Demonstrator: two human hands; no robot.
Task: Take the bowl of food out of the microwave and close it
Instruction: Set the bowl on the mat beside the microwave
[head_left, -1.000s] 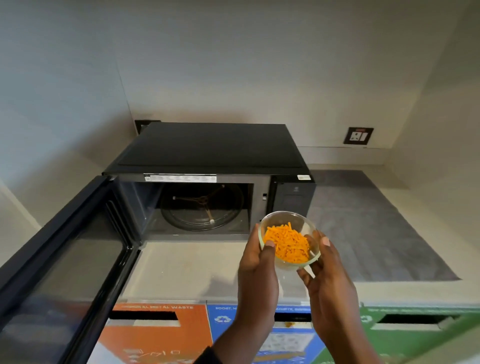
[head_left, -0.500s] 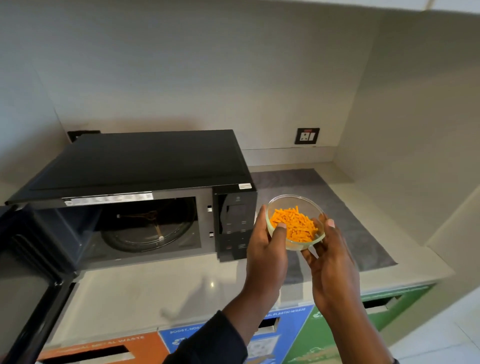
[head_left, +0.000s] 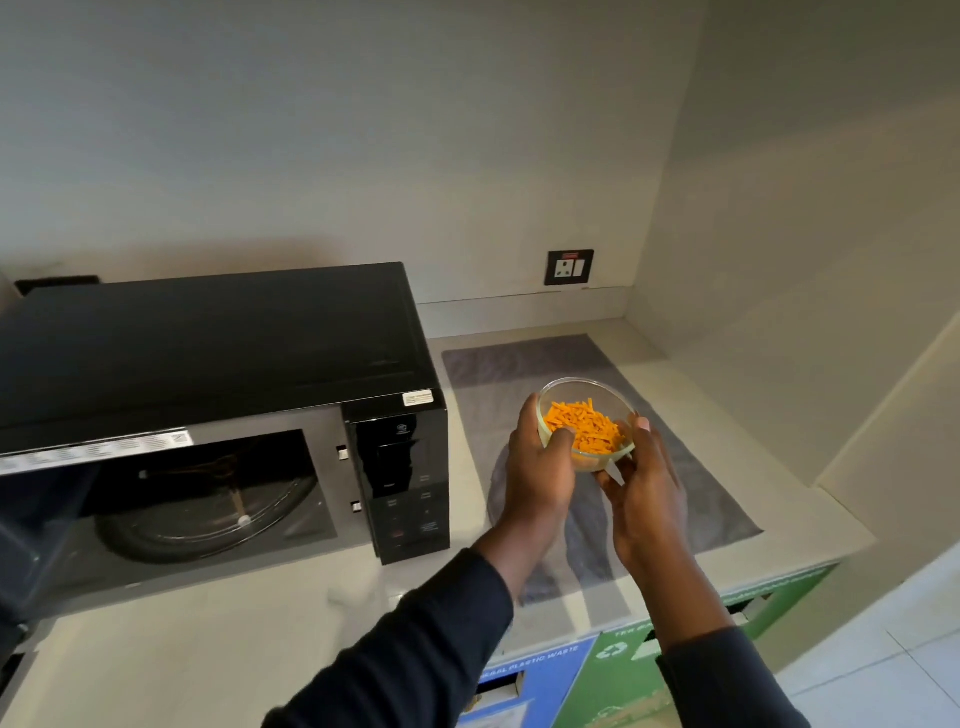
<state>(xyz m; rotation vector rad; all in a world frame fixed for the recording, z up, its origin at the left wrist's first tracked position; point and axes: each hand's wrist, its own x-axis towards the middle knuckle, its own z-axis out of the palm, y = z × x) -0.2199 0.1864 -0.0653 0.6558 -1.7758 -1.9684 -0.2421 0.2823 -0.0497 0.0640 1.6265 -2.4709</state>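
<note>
A clear glass bowl (head_left: 587, 422) of orange food strips is held in the air over the grey mat (head_left: 530, 364), to the right of the black microwave (head_left: 218, 338). My left hand (head_left: 535, 473) grips its left side and my right hand (head_left: 644, 493) cups its right side and underside. The microwave cavity is open, showing the empty glass turntable (head_left: 208, 514). Its door (head_left: 15, 613) hangs open at the far left, mostly out of frame.
The pale counter (head_left: 171, 654) runs under the microwave. A wall socket (head_left: 569, 267) sits on the back wall. A side wall closes the right end. Blue and green waste-bin fronts (head_left: 540, 675) lie below the counter edge.
Both hands have carried the bowl rightward, away from the microwave opening and out over the grey mat. My view has turned right, so the door has slid mostly out of frame.
</note>
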